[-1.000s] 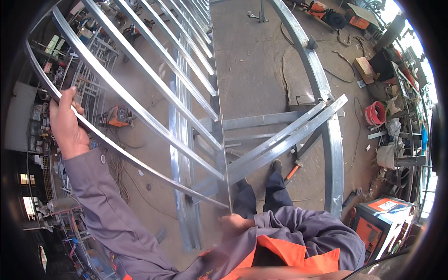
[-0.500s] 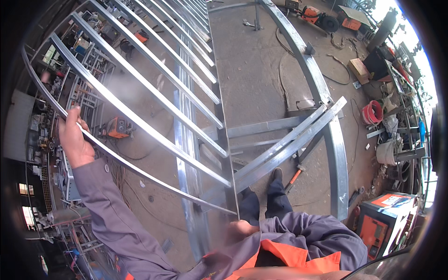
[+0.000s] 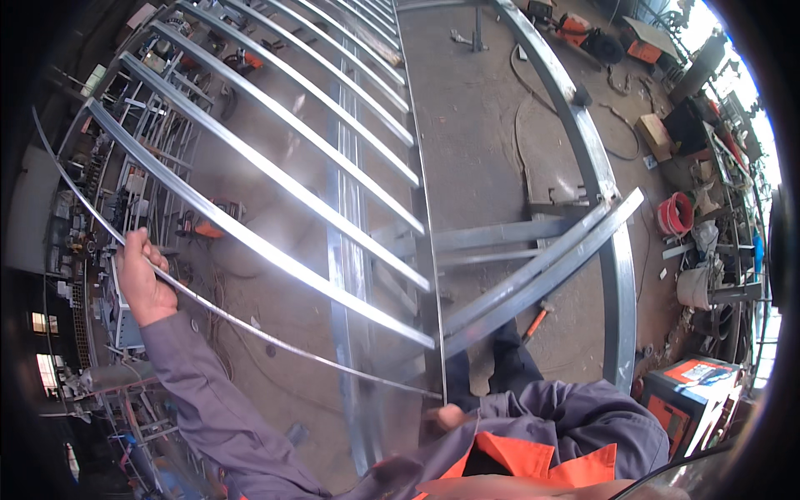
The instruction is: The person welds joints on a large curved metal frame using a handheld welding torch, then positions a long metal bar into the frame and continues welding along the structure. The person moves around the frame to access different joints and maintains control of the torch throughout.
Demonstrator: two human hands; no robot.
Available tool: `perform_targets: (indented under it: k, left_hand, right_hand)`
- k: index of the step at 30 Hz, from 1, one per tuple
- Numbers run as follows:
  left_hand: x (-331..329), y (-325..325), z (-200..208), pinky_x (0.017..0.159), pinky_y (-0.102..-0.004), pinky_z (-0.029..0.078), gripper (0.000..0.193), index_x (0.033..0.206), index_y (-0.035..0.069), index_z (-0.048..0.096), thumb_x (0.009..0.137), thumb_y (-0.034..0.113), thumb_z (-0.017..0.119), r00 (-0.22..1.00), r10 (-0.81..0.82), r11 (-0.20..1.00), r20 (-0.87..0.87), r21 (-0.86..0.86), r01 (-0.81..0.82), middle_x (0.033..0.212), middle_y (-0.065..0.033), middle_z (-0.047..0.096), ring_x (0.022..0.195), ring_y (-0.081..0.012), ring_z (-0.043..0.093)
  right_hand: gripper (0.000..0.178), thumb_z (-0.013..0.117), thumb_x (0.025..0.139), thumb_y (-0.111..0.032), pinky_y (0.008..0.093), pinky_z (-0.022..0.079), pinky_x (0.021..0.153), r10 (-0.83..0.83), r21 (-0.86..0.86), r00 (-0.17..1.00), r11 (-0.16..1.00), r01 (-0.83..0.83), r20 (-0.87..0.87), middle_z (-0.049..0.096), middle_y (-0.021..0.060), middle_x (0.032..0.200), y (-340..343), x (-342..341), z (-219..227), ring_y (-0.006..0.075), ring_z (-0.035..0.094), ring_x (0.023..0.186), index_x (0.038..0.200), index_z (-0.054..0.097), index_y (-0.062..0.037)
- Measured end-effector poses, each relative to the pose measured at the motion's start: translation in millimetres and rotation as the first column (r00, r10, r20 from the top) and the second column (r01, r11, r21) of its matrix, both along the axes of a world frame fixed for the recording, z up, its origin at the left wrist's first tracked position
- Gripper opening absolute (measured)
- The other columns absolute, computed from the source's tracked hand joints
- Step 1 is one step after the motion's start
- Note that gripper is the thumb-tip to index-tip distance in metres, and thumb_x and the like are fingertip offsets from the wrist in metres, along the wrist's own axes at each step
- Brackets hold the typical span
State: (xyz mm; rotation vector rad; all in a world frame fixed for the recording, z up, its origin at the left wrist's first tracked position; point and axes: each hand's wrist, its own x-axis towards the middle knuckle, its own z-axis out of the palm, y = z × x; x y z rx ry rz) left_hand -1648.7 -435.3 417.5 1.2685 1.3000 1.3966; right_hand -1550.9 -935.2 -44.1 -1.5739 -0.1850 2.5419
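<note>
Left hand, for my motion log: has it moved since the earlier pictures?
Yes: the left hand has moved down the picture; first level with the orange box-shaped machine to its right, it now sits mostly lower.

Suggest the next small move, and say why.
I'd probably steady the lower end of the thin metal strip with the right hand: the left hand grips it farther up, and that end appears to meet the long bar near the right hand.

Silvery thin strip (image 3: 223, 314), silver bars (image 3: 283, 184), purple-grey sleeve (image 3: 200, 392), orange-handled hammer (image 3: 536, 322), red bucket (image 3: 675, 215)
</note>
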Motion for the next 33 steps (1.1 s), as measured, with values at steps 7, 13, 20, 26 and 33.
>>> perform_targets:
  k: [7, 13, 20, 26, 33]
  left_hand:
    - [-6, 2, -15, 0.045, -0.0224, 0.034, 0.016, 0.08, 0.015, 0.048, 0.091, 0.013, 0.06, 0.999, 0.022, 0.999, 0.035, -0.032, -0.021, 0.066, 0.0054, 0.042, 0.051, -0.0047, 0.039]
    - [-2, -7, -17, 0.045, -0.0226, 0.034, 0.015, 0.08, 0.015, 0.048, 0.09, 0.012, 0.059, 0.999, 0.027, 0.998, 0.022, -0.062, -0.026, 0.066, 0.0056, 0.042, 0.052, -0.0045, 0.04]
    - [7, -16, -19, 0.045, -0.023, 0.033, 0.014, 0.081, 0.014, 0.049, 0.089, 0.012, 0.06, 0.998, 0.048, 0.997, 0.036, -0.06, -0.046, 0.066, 0.0055, 0.042, 0.051, -0.0049, 0.039]
    - [8, -20, -21, 0.046, -0.0236, 0.034, 0.013, 0.082, 0.014, 0.049, 0.089, 0.014, 0.061, 0.997, 0.075, 0.994, 0.034, -0.087, -0.072, 0.066, 0.0056, 0.042, 0.052, -0.0053, 0.039]
    - [7, -21, -25, 0.047, -0.0234, 0.034, 0.014, 0.082, 0.013, 0.049, 0.088, 0.015, 0.062, 0.996, 0.077, 0.992, 0.054, -0.103, -0.071, 0.066, 0.0051, 0.042, 0.052, -0.0055, 0.039]
  right_hand:
    - [0.029, 0.063, 0.094, -0.035, 0.042, 0.051, 0.075, -0.095, 0.109, 0.962, 0.992, 0.069, 0.255, 0.064, 0.013, 0.083, -5, 0, 19, 0.0256, 0.065, 0.082, 0.097, 0.072, -0.0072]
    - [0.043, 0.07, 0.086, -0.047, 0.0367, 0.035, 0.056, -0.084, 0.199, 0.951, 0.98, 0.024, 0.298, 0.041, 0.001, 0.059, 7, 48, 105, 0.0169, 0.04, 0.054, 0.069, 0.067, -0.0078]
    - [0.039, 0.067, 0.089, -0.049, 0.0361, 0.04, 0.07, 0.059, 0.174, 0.969, 0.979, -0.103, 0.238, 0.051, 0.0057, 0.078, -3, 46, 58, 0.0192, 0.049, 0.07, 0.092, 0.067, -0.0096]
    - [0.049, 0.064, 0.09, -0.052, 0.036, 0.047, 0.085, 0.25, 0.342, 0.961, 0.898, -0.276, 0.118, 0.062, 0.0108, 0.097, -17, 47, 11, 0.0217, 0.06, 0.086, 0.116, 0.067, -0.0103]
    - [0.043, 0.065, 0.091, -0.045, 0.0363, 0.048, 0.093, 0.15, 0.153, 0.961, 0.97, -0.189, 0.233, 0.069, 0.0169, 0.108, -19, 58, 66, 0.0271, 0.064, 0.095, 0.116, 0.073, -0.0107]
